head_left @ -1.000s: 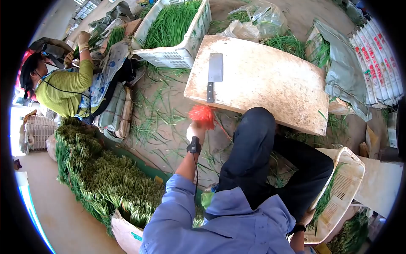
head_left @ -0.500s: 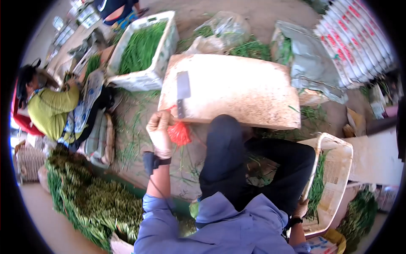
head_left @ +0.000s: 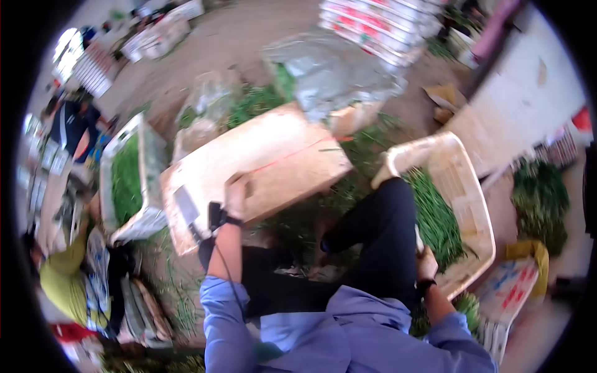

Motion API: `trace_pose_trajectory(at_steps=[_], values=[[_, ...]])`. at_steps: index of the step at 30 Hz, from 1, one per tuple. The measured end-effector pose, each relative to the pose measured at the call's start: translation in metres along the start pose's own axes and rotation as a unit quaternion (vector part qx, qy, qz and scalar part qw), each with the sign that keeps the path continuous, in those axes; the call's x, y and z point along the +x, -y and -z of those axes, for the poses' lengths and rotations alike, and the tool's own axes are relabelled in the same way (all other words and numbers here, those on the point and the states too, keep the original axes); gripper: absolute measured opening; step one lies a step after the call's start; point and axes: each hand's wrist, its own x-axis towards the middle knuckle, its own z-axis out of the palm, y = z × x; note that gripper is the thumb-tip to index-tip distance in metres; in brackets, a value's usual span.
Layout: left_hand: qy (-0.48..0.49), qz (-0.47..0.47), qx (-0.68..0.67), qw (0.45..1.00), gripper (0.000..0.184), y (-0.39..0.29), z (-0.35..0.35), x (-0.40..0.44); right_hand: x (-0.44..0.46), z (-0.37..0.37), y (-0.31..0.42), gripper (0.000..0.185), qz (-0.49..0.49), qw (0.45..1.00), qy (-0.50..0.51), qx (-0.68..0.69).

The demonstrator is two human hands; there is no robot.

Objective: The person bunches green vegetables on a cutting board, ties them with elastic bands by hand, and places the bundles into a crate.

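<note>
My left hand (head_left: 237,191) is just over the near side of the pale board (head_left: 298,133), fingers closed on a thin red string (head_left: 292,156). That string runs across the board to its far right corner. To the left of this hand, a cleaver (head_left: 186,204) lies flat on the board. My right hand (head_left: 427,263) is at the near left rim of a white plastic crate (head_left: 476,186), seemingly gripping it; my knee and the rim partly hide the fingers. Long green chive-like stalks (head_left: 435,214) fill the crate's left side.
Another white crate (head_left: 152,146) of green stalks stands left of the board. A co-worker in a yellow-green top (head_left: 65,276) sits at the left. Beyond the board are a grey plastic sheet (head_left: 342,68) and clear bags (head_left: 208,102). Stacked white crates (head_left: 379,25) stand farther back.
The view has turned to the right. My left hand has moved over the board, and the red string now stretches across it. My right hand remains at the crate's rim.
</note>
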Motion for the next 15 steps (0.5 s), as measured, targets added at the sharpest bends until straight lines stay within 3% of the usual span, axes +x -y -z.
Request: trace_pose_trajectory(at_steps=[1,2,3,4,5,6,7,9,10,13,14,15], values=[[0.014,0.031,0.021,0.999,0.014,0.027,0.014,0.008,-0.001,0.009,0.006,0.016,-0.006,1.000,0.019,0.015],[-0.060,0.026,0.041,0.997,0.014,0.042,0.011,0.005,-0.002,0.001,-0.003,0.022,0.005,0.998,-0.009,0.064],[-0.051,0.010,0.142,0.988,0.015,0.075,0.037,0.021,-0.002,0.010,0.005,0.018,-0.004,0.998,0.013,0.063],[-0.077,0.078,0.064,0.992,0.015,0.100,0.052,0.025,-0.002,0.011,0.003,0.014,0.017,0.998,-0.007,0.056],[-0.120,0.104,0.109,0.981,0.015,0.093,0.053,0.019,-0.001,0.013,0.007,0.012,0.009,0.998,-0.004,0.058],[-0.125,0.198,0.030,0.972,0.019,0.083,0.057,0.015,0.000,0.009,0.006,0.014,0.008,0.999,0.003,0.040],[-0.129,0.219,0.039,0.966,0.026,0.073,0.057,0.012,0.000,0.009,0.003,0.017,0.036,0.998,-0.013,0.046],[-0.136,0.234,0.045,0.962,0.025,0.067,0.055,0.010,0.002,0.015,0.007,0.023,0.019,0.999,0.029,0.020],[-0.169,0.223,0.061,0.958,0.026,0.069,0.058,0.013,0.002,0.017,0.006,0.016,0.049,0.998,-0.001,0.044],[-0.274,0.187,0.096,0.938,0.032,0.086,0.085,0.029,0.005,0.025,0.004,0.022,0.057,0.994,0.016,0.089],[-0.275,0.193,0.144,0.931,0.032,0.071,0.080,0.019,0.006,0.035,0.004,0.041,0.020,0.988,0.099,0.117],[-0.271,0.199,0.192,0.922,0.033,0.066,0.082,0.017,0.011,0.049,0.003,0.049,0.023,0.980,0.142,0.137]])
